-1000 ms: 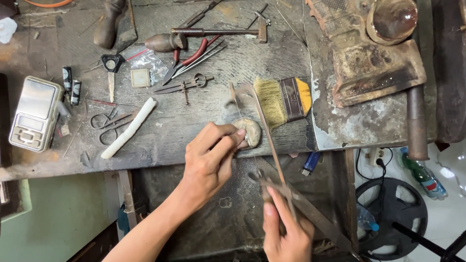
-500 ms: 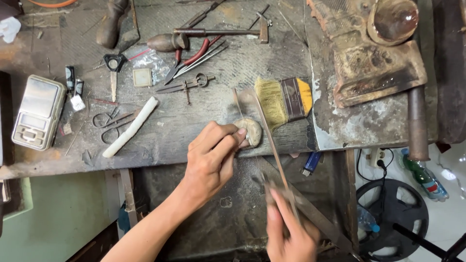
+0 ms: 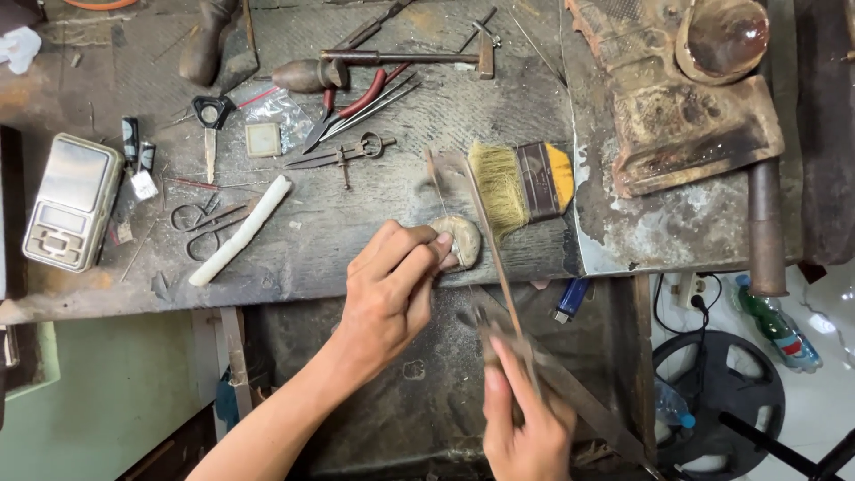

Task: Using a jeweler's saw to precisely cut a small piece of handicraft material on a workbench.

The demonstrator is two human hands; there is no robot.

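Note:
My left hand (image 3: pixel 392 289) rests at the front edge of the worn workbench (image 3: pixel 356 223), its fingertips pinched on something small pressed against a rounded wooden peg (image 3: pixel 463 239); the small piece itself is hidden by the fingers. My right hand (image 3: pixel 525 419) is lower, in front of the bench, gripping the handle of a long thin file (image 3: pixel 490 236) that runs up and away over the peg, right beside my left fingertips.
A flat brush with a yellow handle (image 3: pixel 521 183) lies just right of the peg. Red-handled pliers (image 3: pixel 356 102), dividers (image 3: pixel 343 153), a hammer (image 3: pixel 401 58), scissors (image 3: pixel 200 218), a white stick (image 3: pixel 240 230) and a pocket scale (image 3: pixel 71 200) lie on the bench. A rusty metal block (image 3: pixel 686 116) sits at the right.
My right hand has shifted slightly along the file's line; my left hand stays pinched at the peg.

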